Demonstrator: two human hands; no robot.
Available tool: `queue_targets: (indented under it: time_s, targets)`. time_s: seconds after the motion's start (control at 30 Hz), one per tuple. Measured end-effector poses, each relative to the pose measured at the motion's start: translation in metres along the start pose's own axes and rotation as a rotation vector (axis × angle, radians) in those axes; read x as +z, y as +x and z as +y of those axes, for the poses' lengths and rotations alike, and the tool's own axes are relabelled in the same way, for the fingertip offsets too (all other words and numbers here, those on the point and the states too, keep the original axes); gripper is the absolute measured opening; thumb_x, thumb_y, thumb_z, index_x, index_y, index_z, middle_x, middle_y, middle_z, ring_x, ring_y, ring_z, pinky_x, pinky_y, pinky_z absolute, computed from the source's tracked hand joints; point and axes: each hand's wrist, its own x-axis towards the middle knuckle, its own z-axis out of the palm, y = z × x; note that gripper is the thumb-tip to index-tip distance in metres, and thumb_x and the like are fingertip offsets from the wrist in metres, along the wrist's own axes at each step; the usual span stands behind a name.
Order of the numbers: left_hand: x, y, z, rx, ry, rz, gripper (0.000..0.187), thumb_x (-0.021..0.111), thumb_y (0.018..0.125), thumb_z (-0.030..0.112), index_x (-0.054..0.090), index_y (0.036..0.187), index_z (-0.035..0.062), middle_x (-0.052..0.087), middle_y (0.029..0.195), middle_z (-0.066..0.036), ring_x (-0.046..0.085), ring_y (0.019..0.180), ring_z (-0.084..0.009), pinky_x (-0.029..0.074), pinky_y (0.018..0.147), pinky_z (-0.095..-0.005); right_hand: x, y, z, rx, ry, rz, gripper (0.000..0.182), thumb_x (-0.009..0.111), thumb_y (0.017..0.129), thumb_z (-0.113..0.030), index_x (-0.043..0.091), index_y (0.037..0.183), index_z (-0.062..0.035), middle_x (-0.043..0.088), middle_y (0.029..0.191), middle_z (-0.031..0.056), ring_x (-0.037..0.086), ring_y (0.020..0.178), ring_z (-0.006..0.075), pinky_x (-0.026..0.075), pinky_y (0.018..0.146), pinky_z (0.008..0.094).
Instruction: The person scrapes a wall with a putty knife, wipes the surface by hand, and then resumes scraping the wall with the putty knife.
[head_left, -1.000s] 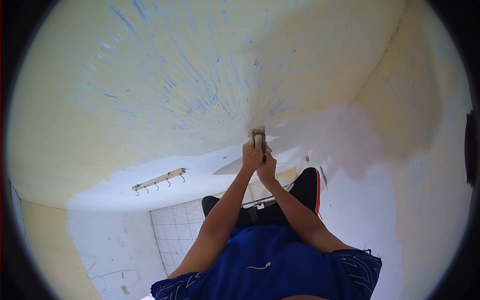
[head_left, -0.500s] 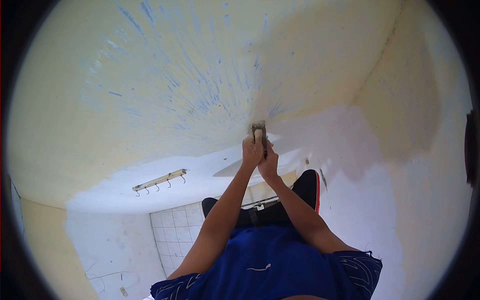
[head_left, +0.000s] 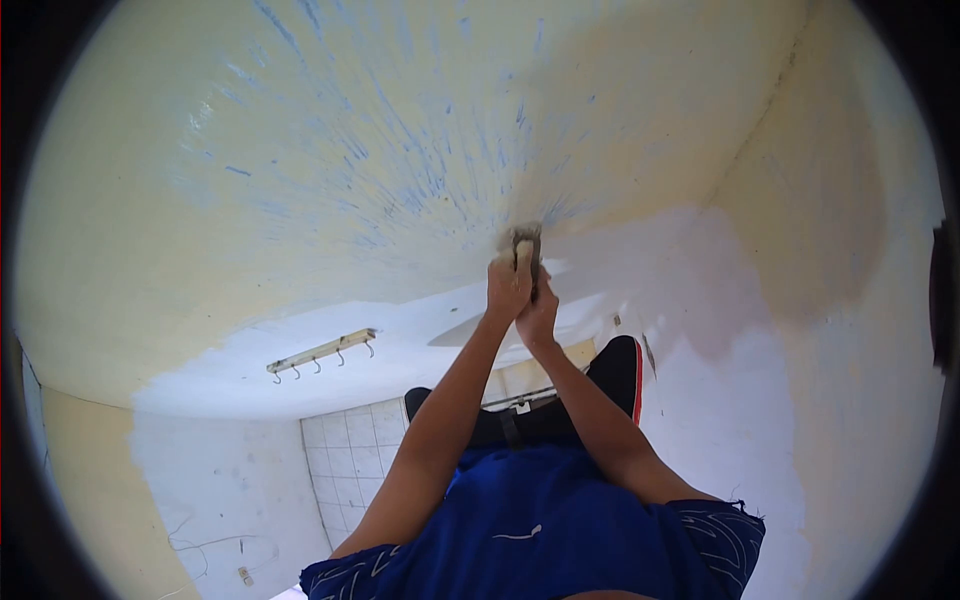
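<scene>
Both of my hands are closed around a dark, dusty scraper-like hand tool (head_left: 534,245), whose front end lies right at the wall. My left hand (head_left: 508,288) grips its left side, one finger or thumb stretched along the top. Wrapped round the lower right part is my right hand (head_left: 538,312). The yellowish wall (head_left: 330,235) in front carries many blue streaks fanning out from near the tool. Just below the tool, the surface turns white (head_left: 400,318). My palms hide most of the tool's handle.
A rail with several hooks (head_left: 322,350) is fixed to the white part at left. White tiles (head_left: 350,465) show lower left, and wires hang near a small wall fitting (head_left: 245,576). A wall corner rises at right, with a dark object (head_left: 940,300) at the far right edge.
Both hands and the tool have slid a short way upward and slightly to the right along the wall. My grip looks the same.
</scene>
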Motion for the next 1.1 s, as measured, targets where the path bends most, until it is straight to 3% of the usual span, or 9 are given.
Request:
queue_targets:
  time_s: [0.1, 0.37, 0.43, 0.67, 0.73, 0.77, 0.9, 0.97, 1.1]
  targets:
    - [-0.002, 0.002, 0.028, -0.061, -0.166, -0.024, 0.048, 0.049, 0.105, 0.034, 0.063, 0.076, -0.0022, 0.069, 0.065, -0.013, 0.068, 0.06, -0.0218, 0.051, 0.058, -0.0369, -0.002, 0.008, 0.005, 0.045, 0.028, -0.08, 0.041, 0.065, 0.092, -0.007, 0.055, 0.131, 0.0023, 0.071, 0.088, 0.0138, 0.069, 0.079, 0.0173, 0.052, 0.073, 0.03]
    - [0.008, -0.012, -0.015, -0.156, -0.134, -0.046, 0.05, 0.049, 0.105, 0.034, 0.068, 0.082, -0.0052, 0.069, 0.065, -0.013, 0.065, 0.059, -0.0186, 0.05, 0.057, -0.032, -0.007, -0.014, 0.012, 0.188, -0.02, -0.094, 0.043, 0.065, 0.093, -0.008, 0.053, 0.134, -0.0001, 0.071, 0.093, 0.0164, 0.069, 0.088, 0.0156, 0.052, 0.076, 0.0291]
    - [0.001, 0.004, 0.014, -0.037, 0.001, -0.074, 0.05, 0.048, 0.106, 0.034, 0.067, 0.08, -0.0045, 0.069, 0.065, -0.013, 0.066, 0.059, -0.0189, 0.05, 0.057, -0.0321, -0.003, 0.005, 0.008, 0.027, -0.035, -0.009, 0.038, 0.065, 0.094, -0.014, 0.056, 0.128, 0.0018, 0.072, 0.084, 0.017, 0.075, 0.081, 0.0258, 0.054, 0.068, 0.0331]
    - [0.013, -0.008, -0.001, -0.022, -0.165, -0.05, 0.048, 0.047, 0.106, 0.033, 0.065, 0.082, -0.0041, 0.068, 0.065, -0.014, 0.067, 0.06, -0.0197, 0.051, 0.058, -0.0321, -0.012, -0.002, 0.014, -0.03, -0.038, -0.003, 0.04, 0.065, 0.095, -0.013, 0.055, 0.131, -0.0003, 0.07, 0.079, 0.0176, 0.073, 0.073, 0.0246, 0.053, 0.065, 0.0331]
    - [0.015, -0.018, -0.011, -0.166, -0.213, -0.019, 0.047, 0.048, 0.106, 0.033, 0.065, 0.083, -0.0044, 0.068, 0.065, -0.013, 0.067, 0.06, -0.0191, 0.051, 0.058, -0.0318, -0.017, -0.014, 0.021, 0.22, -0.039, -0.141, 0.037, 0.064, 0.093, -0.007, 0.058, 0.128, 0.0018, 0.072, 0.092, 0.0147, 0.068, 0.084, 0.014, 0.052, 0.076, 0.0299]
    - [0.016, -0.017, -0.016, -0.152, -0.254, -0.015, 0.048, 0.047, 0.106, 0.033, 0.065, 0.083, -0.0043, 0.068, 0.065, -0.013, 0.067, 0.061, -0.0183, 0.051, 0.058, -0.0316, -0.013, -0.015, 0.027, 0.084, -0.03, -0.094, 0.036, 0.065, 0.093, -0.009, 0.059, 0.127, 0.0009, 0.072, 0.092, 0.0154, 0.068, 0.081, 0.0157, 0.052, 0.074, 0.0308]
    - [-0.005, 0.008, 0.04, -0.049, -0.073, -0.024, 0.048, 0.047, 0.106, 0.033, 0.065, 0.082, -0.0052, 0.068, 0.065, -0.012, 0.067, 0.061, -0.0184, 0.051, 0.058, -0.0316, -0.009, 0.022, -0.015, 0.068, -0.082, -0.08, 0.038, 0.065, 0.094, -0.011, 0.058, 0.129, 0.0013, 0.072, 0.092, 0.0162, 0.069, 0.081, 0.0169, 0.053, 0.074, 0.0314]
    - [-0.007, 0.016, 0.055, 0.057, -0.192, 0.0, 0.049, 0.046, 0.106, 0.033, 0.065, 0.081, -0.0055, 0.068, 0.064, -0.013, 0.066, 0.06, -0.0183, 0.051, 0.057, -0.0321, -0.008, 0.033, -0.024, 0.029, -0.002, -0.094, 0.042, 0.061, 0.097, -0.014, 0.053, 0.136, -0.0021, 0.067, 0.076, 0.0185, 0.07, 0.068, 0.0275, 0.052, 0.062, 0.0345]
    - [-0.003, -0.001, 0.029, -0.061, -0.14, 0.017, 0.05, 0.047, 0.106, 0.033, 0.065, 0.078, -0.0047, 0.068, 0.063, -0.013, 0.065, 0.058, -0.0183, 0.05, 0.057, -0.0328, -0.006, 0.009, -0.007, -0.051, -0.032, -0.039, 0.043, 0.06, 0.097, -0.013, 0.052, 0.137, -0.0021, 0.067, 0.077, 0.0193, 0.07, 0.068, 0.0299, 0.052, 0.063, 0.0351]
